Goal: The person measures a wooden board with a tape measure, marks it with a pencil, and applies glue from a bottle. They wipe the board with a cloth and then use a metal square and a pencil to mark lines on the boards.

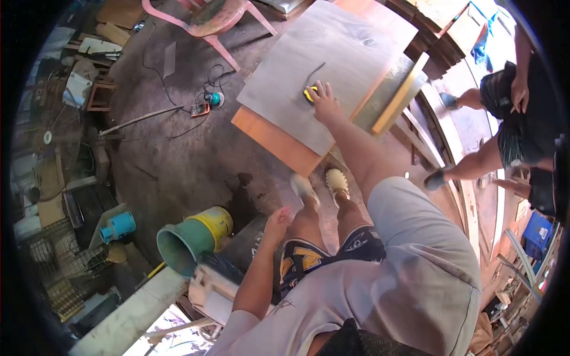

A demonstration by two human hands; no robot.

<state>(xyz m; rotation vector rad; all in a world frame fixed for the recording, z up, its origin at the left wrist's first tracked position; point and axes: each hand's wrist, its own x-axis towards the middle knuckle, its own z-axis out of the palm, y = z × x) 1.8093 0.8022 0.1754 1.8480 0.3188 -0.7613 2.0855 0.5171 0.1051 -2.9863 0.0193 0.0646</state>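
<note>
My right hand [326, 105] reaches out over a grey wood-grained board [279, 71], its fingers on a yellow and black tape measure [309, 93]. Part of the tape measure is hidden under the fingers. A thin dark strip [316, 72] lies on the board just beyond it. Beneath the grey board, an orange-brown panel [276, 142] sticks out along the near edge. My left hand [277, 223] hangs beside my left thigh, loosely open, with nothing visible in it; its fingertips are slightly blurred.
A pink plastic chair [218, 21] stands beyond the board. A teal power tool [212, 99] with its cord lies on the floor. A green and yellow bucket [196, 237] is near my left side. Another person's legs [475, 166] show at right, by long timber strips [451, 136].
</note>
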